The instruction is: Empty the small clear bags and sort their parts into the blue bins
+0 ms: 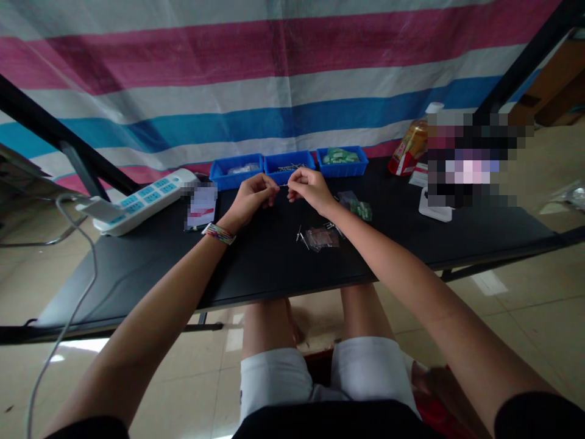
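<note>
Over the far part of the black table, my left hand [255, 196] and my right hand [311, 188] almost meet, each with its fingers in a pinch. Between the fingertips shows a thin, pale, rod-like piece [284, 185], too small to tell its kind. Just behind the hands stands a blue bin [290, 160] with thin metal pins. To its left is a blue bin [228, 171] holding clear bags, and to its right a blue bin [361, 167] with green packets. Nearer me lie loose metal pins [302, 239] beside a small clear bag [322, 238].
A white power strip [150, 198] and a phone [202, 204] lie at the left, with a grey cable [94, 268] hanging down. Green packets [362, 211] rest by my right forearm. A drink bottle [409, 146] and a white object [436, 212] are at the right. Striped sheeting [283, 73] hangs behind.
</note>
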